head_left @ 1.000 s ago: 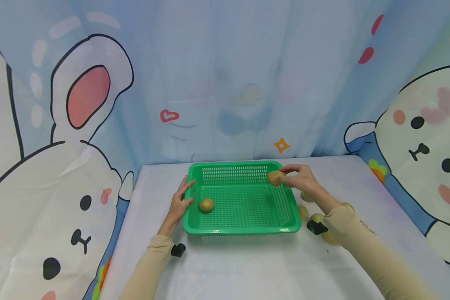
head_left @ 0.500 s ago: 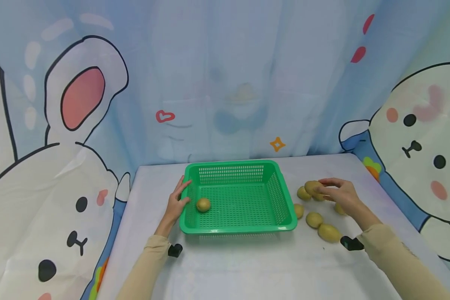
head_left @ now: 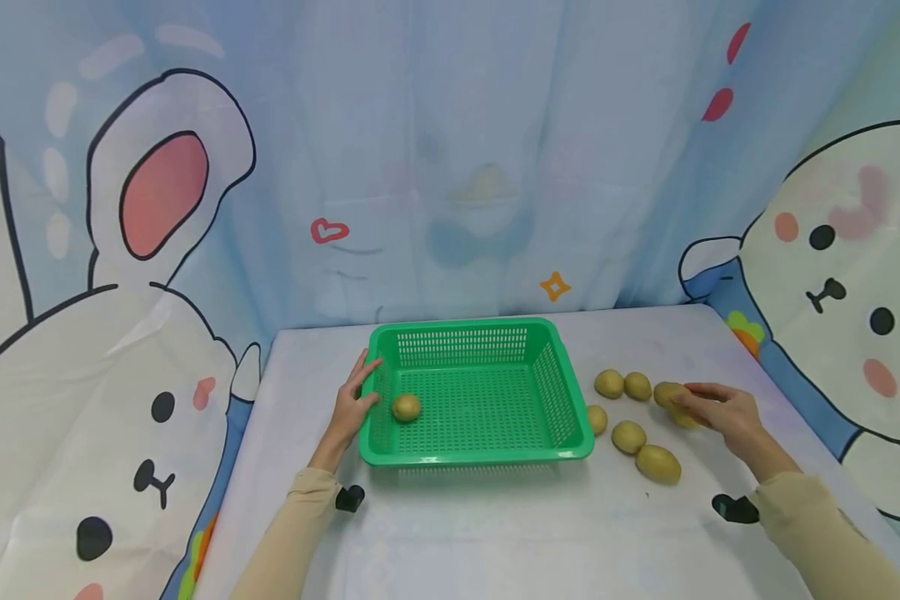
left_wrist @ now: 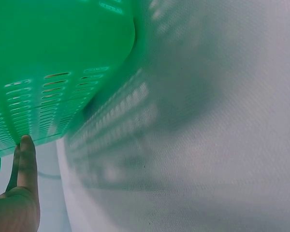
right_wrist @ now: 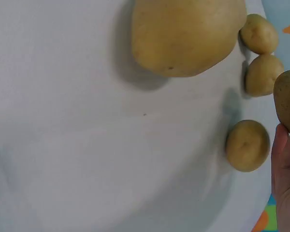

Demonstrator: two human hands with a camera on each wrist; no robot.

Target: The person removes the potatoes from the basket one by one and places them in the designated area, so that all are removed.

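Note:
A green plastic basket (head_left: 477, 457) with slotted walls stands on the table, one potato (head_left: 407, 407) lying inside near its left wall. My left hand (head_left: 347, 414) rests against the basket's left rim, fingers extended; in the left wrist view a straight finger (left_wrist: 27, 166) touches the outer wall. Right of the basket, my right hand (head_left: 731, 417) pinches a potato (right_wrist: 289, 99) between thumb and fingertips. Just beneath that one, another potato (right_wrist: 248, 146) lies on the tabletop, partly hidden by the hand in the head view.
Several more potatoes lie between basket and right hand, among them a large oblong potato (head_left: 658, 464) at the front and a smaller potato (head_left: 609, 383) at the back. A white cloth (head_left: 495, 533) covers the table. A printed curtain (head_left: 450, 167) hangs behind.
My right hand, holding a potato throughout, has moved right from over the basket's back right corner to above the far-right potato on the table. The left hand stays at the rim.

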